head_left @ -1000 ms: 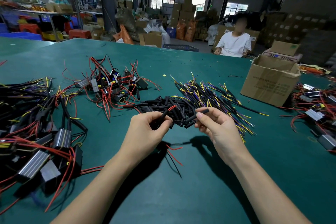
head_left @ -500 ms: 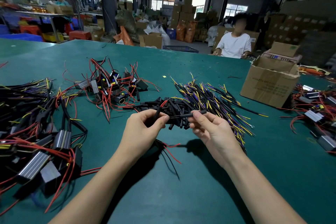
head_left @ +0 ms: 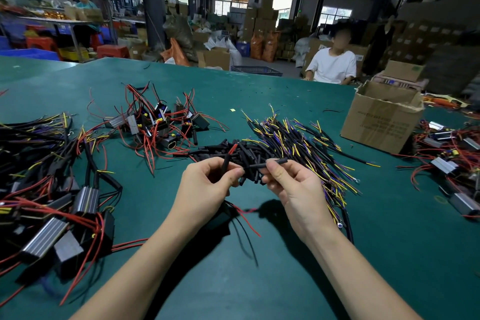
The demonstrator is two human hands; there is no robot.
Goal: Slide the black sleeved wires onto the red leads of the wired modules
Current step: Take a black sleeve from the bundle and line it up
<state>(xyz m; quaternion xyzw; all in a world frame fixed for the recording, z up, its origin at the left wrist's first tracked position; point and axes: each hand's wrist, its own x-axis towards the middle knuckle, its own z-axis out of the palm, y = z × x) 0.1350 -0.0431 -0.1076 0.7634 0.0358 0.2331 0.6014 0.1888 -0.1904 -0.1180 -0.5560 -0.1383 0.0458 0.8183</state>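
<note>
Above the green table, the left hand [head_left: 207, 186] pinches a thin red lead [head_left: 232, 151] and the right hand [head_left: 291, 184] pinches a short black sleeved wire [head_left: 267, 163], ends near but apart; misalignment could buckle the lead.

- One wide-angle camera, worn on the person's head, looked forward and down over the green felt-covered worktable [head_left: 285, 280].
- It sat close above the left hand [head_left: 205, 189] and right hand [head_left: 293, 189], whose forearms entered from the bottom edge.
- The far half of the frame reached across the table to a brown cardboard box [head_left: 379, 122], a seated person in a white T-shirt [head_left: 332, 65] and stacked cartons behind.
- Straight lines bowed toward the frame edges.
- No second view was given.
</note>
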